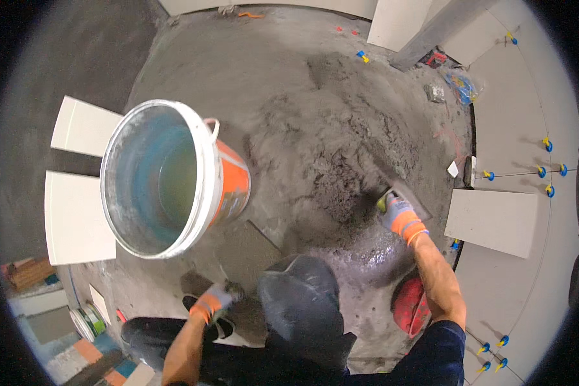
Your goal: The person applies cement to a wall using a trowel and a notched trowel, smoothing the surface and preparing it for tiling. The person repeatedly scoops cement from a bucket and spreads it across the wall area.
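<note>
My right hand (399,212), in a grey and orange glove, grips the yellow-green handle of a flat rectangular plastering trowel (417,200). The trowel's blade lies against wet grey mortar (337,181), which is lumpy beside it. Below the trowel the mortar looks wet and shiny (374,253). My left hand (214,300), gloved alike, is low beside my shoes, at a flat dark grey slab or board (246,253). Its fingers blur into a dark patch, so I cannot tell whether they hold anything.
A large white and orange bucket (234,181) with cloudy liquid stands left, near pale tiles (82,217). Laid tiles (509,116) with blue and yellow levelling clips (547,144) line the right, with a loose tile (492,222) on top. A red object (409,306) lies by my right arm.
</note>
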